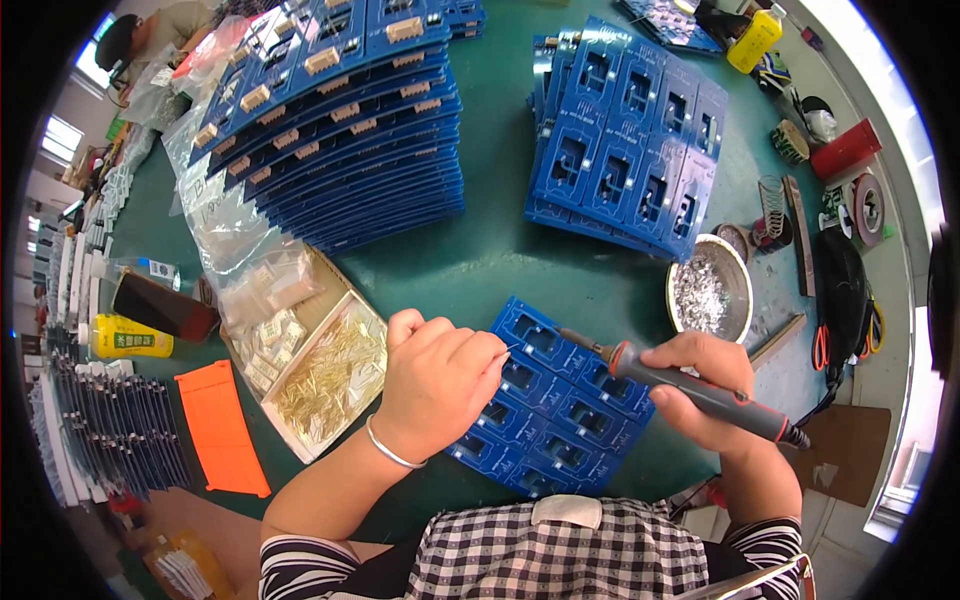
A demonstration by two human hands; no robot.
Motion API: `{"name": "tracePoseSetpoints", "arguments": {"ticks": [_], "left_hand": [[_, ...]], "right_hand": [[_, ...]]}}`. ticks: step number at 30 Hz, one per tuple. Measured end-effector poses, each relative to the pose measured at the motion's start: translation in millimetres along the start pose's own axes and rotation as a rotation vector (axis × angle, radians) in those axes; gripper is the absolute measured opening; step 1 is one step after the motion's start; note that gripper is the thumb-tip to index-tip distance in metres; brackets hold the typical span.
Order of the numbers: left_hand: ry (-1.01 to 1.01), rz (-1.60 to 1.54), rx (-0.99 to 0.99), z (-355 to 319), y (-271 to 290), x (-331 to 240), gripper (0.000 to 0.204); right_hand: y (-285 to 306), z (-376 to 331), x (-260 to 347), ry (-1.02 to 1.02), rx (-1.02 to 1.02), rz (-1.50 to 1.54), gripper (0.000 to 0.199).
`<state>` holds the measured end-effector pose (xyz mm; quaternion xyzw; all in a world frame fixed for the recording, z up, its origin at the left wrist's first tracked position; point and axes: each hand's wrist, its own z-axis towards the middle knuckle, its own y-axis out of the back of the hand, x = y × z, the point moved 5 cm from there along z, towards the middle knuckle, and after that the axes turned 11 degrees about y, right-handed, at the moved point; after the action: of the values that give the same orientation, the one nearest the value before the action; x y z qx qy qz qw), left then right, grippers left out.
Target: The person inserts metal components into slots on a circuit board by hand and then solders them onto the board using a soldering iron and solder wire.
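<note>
A blue circuit board panel with several rectangular cutouts lies on the table in front of me. My right hand is wrapped round the dark grey handle of a soldering iron. The iron's metal tip points left, over the panel's upper part. Above the panel's left edge, my left hand is closed in a pinch. A thin, wire-like strand shows at its fingertips; most of it is hidden in the fist. Beside that hand stands a tray of small gold-coloured pins and white connectors.
A tall stack of blue boards stands at the far left, another board stack at the far right. A bowl of silvery scraps sits right of the panel. An orange plastic piece and a yellow bottle lie left. A person is at upper left.
</note>
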<state>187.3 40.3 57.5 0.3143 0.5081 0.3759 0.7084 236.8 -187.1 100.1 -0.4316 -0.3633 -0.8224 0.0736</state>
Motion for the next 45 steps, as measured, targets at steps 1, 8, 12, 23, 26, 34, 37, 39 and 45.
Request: {"name": "tracePoseSetpoints", "arguments": {"ticks": [1, 8, 12, 23, 26, 34, 37, 39, 45], "left_hand": [[-0.003, -0.001, 0.012, 3.1, -2.7, -0.3, 0.013], [-0.007, -0.030, 0.004, 9.7, -14.5, -3.6, 0.012], [-0.019, -0.020, -0.001, 11.5, -16.5, -2.4, 0.012], [-0.044, -0.008, 0.026, 17.1, -24.0, -3.9, 0.011], [-0.031, 0.005, 0.034, 19.0, -23.0, -3.6, 0.010], [-0.021, 0.018, 0.043, 19.8, -26.2, -4.5, 0.010], [-0.015, 0.017, 0.014, 24.1, -25.3, -4.7, 0.010], [-0.005, 0.012, -0.003, 24.4, -18.8, -5.5, 0.010], [0.224, -0.519, 0.063, -16.4, 15.3, -24.5, 0.010]], "right_hand": [[1.6, 3.0, -2.2, -0.011, 0.002, 0.001, 0.026], [-11.2, -5.6, -14.4, -0.025, -0.012, 0.021, 0.027], [-12.3, -5.5, -20.3, -0.037, -0.015, 0.037, 0.027], [-14.7, -3.9, -22.5, -0.057, 0.005, 0.081, 0.027], [-15.1, -4.2, -23.4, -0.064, 0.015, 0.081, 0.027], [-13.0, -5.2, -21.8, -0.042, 0.025, 0.065, 0.026], [-9.0, -5.4, -19.8, 0.008, 0.014, 0.048, 0.026], [-1.0, -9.0, -19.0, -0.002, 0.022, 0.052, 0.029], [-22.5, -32.7, -9.7, 0.093, -0.302, 0.480, 0.062]]}}
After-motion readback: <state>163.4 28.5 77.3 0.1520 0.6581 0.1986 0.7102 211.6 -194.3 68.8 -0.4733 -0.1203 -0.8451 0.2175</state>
